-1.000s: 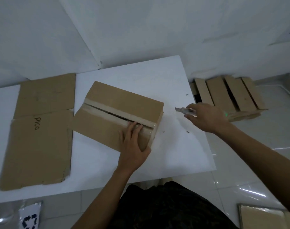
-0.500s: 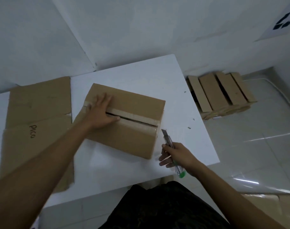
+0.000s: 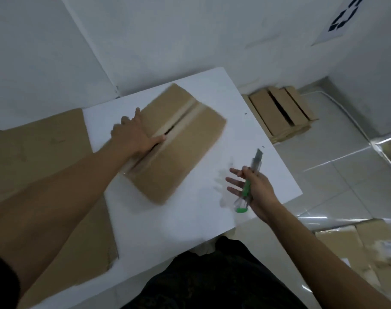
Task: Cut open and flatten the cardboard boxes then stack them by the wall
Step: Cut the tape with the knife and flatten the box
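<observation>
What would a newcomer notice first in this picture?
The brown cardboard box, slit along its top, lies blurred mid-table under the left hand. Right of it, the right hand holds a green-handled utility knife, blade out, above the white table. Flattened cardboard lies stacked on the floor by the wall.

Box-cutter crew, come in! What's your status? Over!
Grips: left hand flat on the box, thumb at its slit seam; right hand holds the knife, blade out, off the box. Nearby, flat cardboard lies to the left, not in the way.
</observation>
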Available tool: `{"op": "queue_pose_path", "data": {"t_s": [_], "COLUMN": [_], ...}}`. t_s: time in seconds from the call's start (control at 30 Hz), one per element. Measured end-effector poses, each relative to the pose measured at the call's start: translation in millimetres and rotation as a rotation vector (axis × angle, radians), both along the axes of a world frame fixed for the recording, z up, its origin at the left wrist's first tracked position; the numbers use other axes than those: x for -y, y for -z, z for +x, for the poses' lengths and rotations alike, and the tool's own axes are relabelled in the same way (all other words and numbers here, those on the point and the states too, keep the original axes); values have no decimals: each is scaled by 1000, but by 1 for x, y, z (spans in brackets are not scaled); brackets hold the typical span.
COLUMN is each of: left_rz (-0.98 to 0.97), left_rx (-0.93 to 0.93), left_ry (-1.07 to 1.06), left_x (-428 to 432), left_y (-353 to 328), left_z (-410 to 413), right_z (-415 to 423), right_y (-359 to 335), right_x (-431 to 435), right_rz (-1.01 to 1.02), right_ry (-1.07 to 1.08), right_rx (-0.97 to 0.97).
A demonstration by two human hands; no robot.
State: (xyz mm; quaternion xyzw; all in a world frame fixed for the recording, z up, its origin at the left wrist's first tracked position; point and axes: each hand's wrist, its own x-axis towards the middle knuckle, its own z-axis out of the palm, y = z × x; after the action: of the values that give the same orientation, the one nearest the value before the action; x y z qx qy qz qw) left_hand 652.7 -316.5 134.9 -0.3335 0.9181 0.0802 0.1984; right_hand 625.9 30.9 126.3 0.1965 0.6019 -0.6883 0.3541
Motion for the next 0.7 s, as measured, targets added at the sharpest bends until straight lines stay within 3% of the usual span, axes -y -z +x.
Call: {"op": "queue_pose_path", "data": {"t_s": [0.13,0.23,0.3,0.37,0.47,0.57,0.7], "left_rz": [198,374,233,61,102,110,47], "left_rx": [31,77,72,-86,-274,-357,-311], "left_ry": [-352,-511,-370,-120,124,101,1], "left_x": [11,12,5,-4,-16,-37,-79], "left_y": [-1,3,20,37,51,60,56], "left_z": [18,41,61,82,103,113,118], "right_z": [11,26,34,37,35,27,2], "right_y": [-2,0,3,5,5,10,16], "right_x": [14,28,37,46,64,78,82], "right_rz": [278,322,301,213,88,55,52], "right_ry": [-390,-428,-414,-370,-301,-205,-113], "right_rx": [-102,-132,-123,-94,-66,-62,-69]}}
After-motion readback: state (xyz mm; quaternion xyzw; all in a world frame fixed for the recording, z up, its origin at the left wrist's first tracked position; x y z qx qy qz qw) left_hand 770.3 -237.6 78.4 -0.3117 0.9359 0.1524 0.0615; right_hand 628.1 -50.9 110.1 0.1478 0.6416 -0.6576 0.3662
